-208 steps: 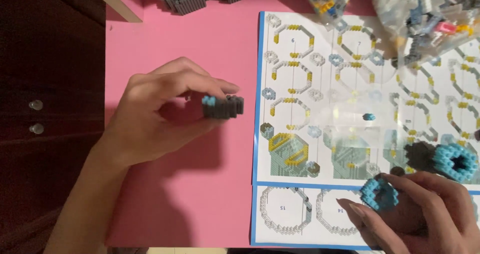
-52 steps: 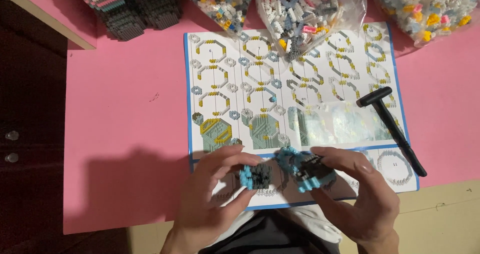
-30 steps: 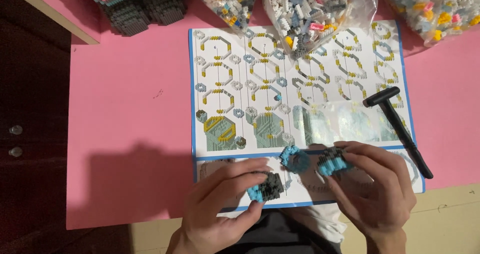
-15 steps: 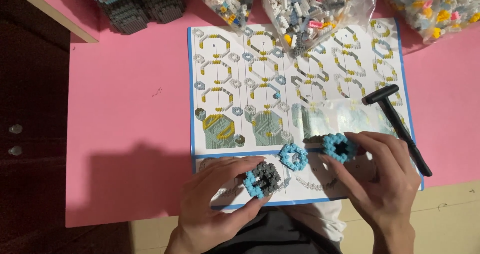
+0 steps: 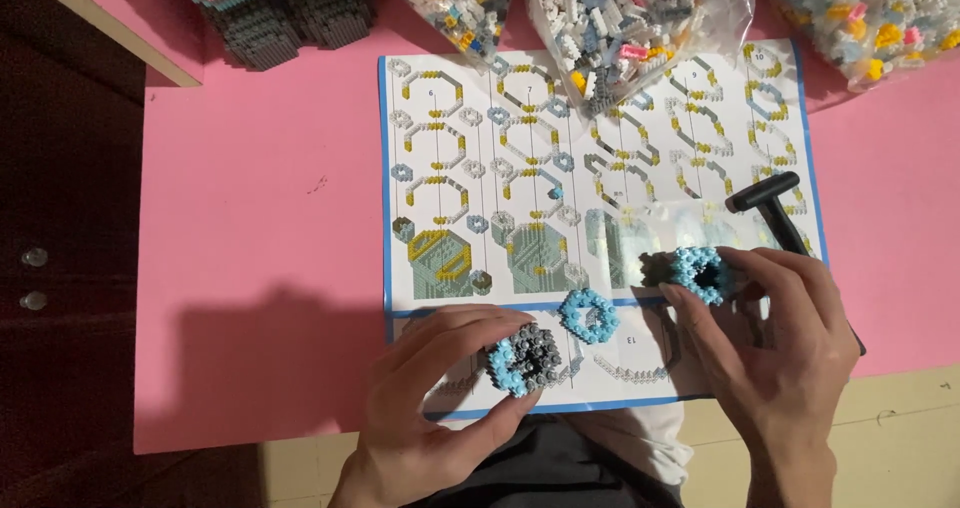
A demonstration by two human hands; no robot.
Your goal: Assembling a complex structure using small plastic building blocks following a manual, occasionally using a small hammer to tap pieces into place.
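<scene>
My left hand [image 5: 425,408] grips a small ring-shaped brick piece, grey with a light blue edge [image 5: 522,358], near the front edge of the instruction sheet [image 5: 600,168]. My right hand [image 5: 775,353] pinches a second light blue ring piece [image 5: 698,272] over the sheet's right part. A third light blue ring [image 5: 589,315] lies loose on the sheet between the two hands, touched by neither.
A black hammer-like tool [image 5: 768,200] lies on the sheet's right side, partly under my right hand. Clear bags of small bricks [image 5: 640,18] and a dark built stack [image 5: 290,13] line the far edge of the pink tabletop [image 5: 260,248]. Dark furniture stands at the left.
The two hands have drawn apart. The right hand has carried its blue ring to the right. One blue ring was left lying on the sheet between them.
</scene>
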